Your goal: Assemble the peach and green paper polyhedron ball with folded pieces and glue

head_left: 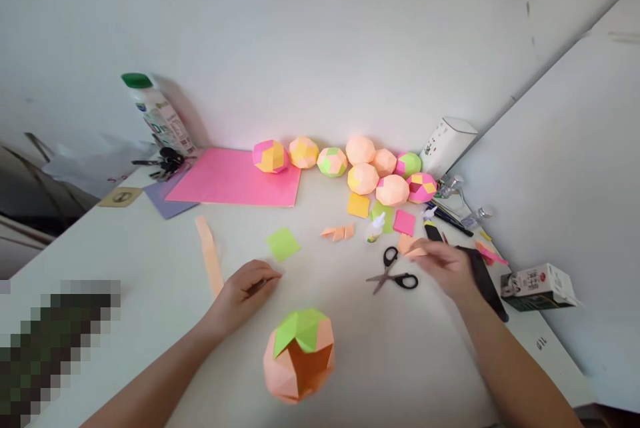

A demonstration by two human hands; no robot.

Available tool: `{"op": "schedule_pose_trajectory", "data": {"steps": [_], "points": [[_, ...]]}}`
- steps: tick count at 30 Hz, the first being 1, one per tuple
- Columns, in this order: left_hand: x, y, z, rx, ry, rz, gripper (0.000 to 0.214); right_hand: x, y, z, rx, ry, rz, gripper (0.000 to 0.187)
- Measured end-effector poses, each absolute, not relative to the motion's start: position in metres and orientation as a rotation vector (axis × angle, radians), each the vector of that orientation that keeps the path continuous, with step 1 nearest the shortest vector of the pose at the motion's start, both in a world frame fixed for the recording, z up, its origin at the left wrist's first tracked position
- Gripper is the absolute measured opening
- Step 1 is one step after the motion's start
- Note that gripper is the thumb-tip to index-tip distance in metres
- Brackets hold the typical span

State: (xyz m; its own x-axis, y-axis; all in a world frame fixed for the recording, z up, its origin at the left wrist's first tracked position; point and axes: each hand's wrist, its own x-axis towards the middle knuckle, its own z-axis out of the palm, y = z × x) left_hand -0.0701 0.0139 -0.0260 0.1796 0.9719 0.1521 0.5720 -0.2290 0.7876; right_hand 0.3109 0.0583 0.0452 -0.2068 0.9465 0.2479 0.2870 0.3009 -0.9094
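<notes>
My left hand point(247, 288) rests on the white table point(150, 268), fingers curled loosely, near a green paper square point(283, 243); I cannot see anything in it. My right hand point(445, 267) hovers right of the black-handled scissors point(393, 273), its fingers pinched on a small folded peach paper piece point(416, 252). A half-built paper ball point(299, 353), peach with a green cap and an open side, sits on the table between my forearms. A peach paper strip point(210, 261) lies left of my left hand.
Several finished paper balls point(363, 168) line the wall beside a pink sheet point(235, 178). Small folded units point(339, 233), coloured squares, a glue bottle point(375, 228), pens, a black phone point(485, 281), a carton point(540, 287), keys point(163, 163) and a bottle point(160, 115) lie around.
</notes>
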Motion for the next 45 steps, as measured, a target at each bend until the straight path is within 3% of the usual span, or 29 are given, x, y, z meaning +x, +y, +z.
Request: {"op": "schedule_pose_trajectory", "data": {"steps": [3,5,11,32,40,45], "points": [[-0.069,0.015,-0.027,1.886,1.446,0.902,0.026,0.344,0.063,0.067,-0.984,-1.227,0.303,0.005],[-0.068,0.015,-0.029,1.882,1.46,0.909,0.027,0.362,0.067,0.071,-0.969,-1.051,0.149,0.017],[-0.068,0.015,-0.032,1.884,1.485,0.901,0.025,0.37,0.072,0.054,-1.1,-1.023,0.31,0.017],[-0.072,0.015,-0.035,1.883,1.451,0.874,0.023,0.364,0.065,0.034,-1.218,-1.184,0.401,0.019],[-0.069,0.017,-0.028,1.909,1.445,0.886,0.023,0.307,0.052,0.012,-1.13,-1.731,0.722,0.004],[-0.071,0.016,-0.032,1.893,1.454,0.865,0.026,0.279,0.048,-0.003,-1.017,-1.932,0.885,0.016]]}}
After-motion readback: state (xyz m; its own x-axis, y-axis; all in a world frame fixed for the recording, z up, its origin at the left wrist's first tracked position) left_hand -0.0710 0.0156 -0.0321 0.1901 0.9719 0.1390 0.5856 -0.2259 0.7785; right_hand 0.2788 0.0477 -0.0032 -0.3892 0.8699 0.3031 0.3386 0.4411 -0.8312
